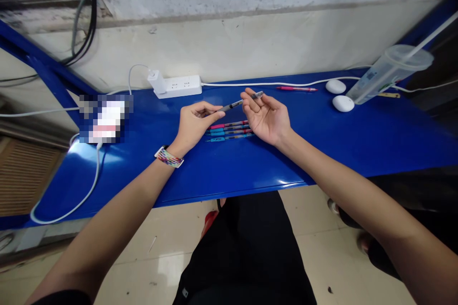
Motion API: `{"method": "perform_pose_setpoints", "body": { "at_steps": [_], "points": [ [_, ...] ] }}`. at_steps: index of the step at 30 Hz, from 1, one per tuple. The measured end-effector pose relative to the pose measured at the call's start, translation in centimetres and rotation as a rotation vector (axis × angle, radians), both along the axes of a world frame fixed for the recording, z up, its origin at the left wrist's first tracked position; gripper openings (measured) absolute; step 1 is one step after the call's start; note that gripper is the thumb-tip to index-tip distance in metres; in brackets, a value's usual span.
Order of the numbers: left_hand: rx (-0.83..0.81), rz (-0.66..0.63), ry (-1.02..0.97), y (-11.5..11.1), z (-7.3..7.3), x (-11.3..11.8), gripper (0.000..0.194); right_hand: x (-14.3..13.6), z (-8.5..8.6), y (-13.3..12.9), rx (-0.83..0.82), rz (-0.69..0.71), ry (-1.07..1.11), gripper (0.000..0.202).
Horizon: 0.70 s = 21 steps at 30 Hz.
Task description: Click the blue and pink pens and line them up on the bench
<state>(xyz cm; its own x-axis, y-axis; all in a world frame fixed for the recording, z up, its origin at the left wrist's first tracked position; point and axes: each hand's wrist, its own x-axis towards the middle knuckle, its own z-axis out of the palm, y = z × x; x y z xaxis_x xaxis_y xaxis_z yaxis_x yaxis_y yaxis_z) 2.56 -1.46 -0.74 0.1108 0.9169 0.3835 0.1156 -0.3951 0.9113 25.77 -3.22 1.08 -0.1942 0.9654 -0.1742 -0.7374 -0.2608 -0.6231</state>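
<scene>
My left hand (196, 121) pinches a grey and clear pen (231, 106) between thumb and fingertips and holds it above the blue table (229, 171). The pen slants up to the right. Its far end meets the fingers of my right hand (266, 116), which is turned palm up with the fingers apart and loosely bent. Whether those fingers touch the pen I cannot tell. Below the hands, several pens lie side by side: one with a pink end (216, 127) and others with blue ends (217, 139). My right hand hides their right ends.
A white power strip (182, 86) stands by the wall, its cable running right. A red pen (296, 88), two white rounded objects (343, 103) and a tilted clear plastic container (379, 76) are at the right. A blurred-out device (107, 119) with cables is at the left.
</scene>
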Motion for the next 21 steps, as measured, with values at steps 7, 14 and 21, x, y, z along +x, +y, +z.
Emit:
{"method": "perform_pose_setpoints", "body": {
  "at_steps": [7,14,21],
  "points": [
    [-0.012,0.018,0.025,-0.03,0.03,-0.01,0.029,0.09,0.06,0.02,-0.016,-0.038,-0.011,0.045],
    [-0.006,0.016,0.017,0.06,-0.05,-0.06,0.028,0.10,0.21,-0.30,0.084,0.033,-0.028,0.052],
    [0.006,0.006,0.002,0.08,-0.08,-0.05,0.025,0.22,0.01,-0.26,0.077,0.025,-0.040,0.058]
  ]
}}
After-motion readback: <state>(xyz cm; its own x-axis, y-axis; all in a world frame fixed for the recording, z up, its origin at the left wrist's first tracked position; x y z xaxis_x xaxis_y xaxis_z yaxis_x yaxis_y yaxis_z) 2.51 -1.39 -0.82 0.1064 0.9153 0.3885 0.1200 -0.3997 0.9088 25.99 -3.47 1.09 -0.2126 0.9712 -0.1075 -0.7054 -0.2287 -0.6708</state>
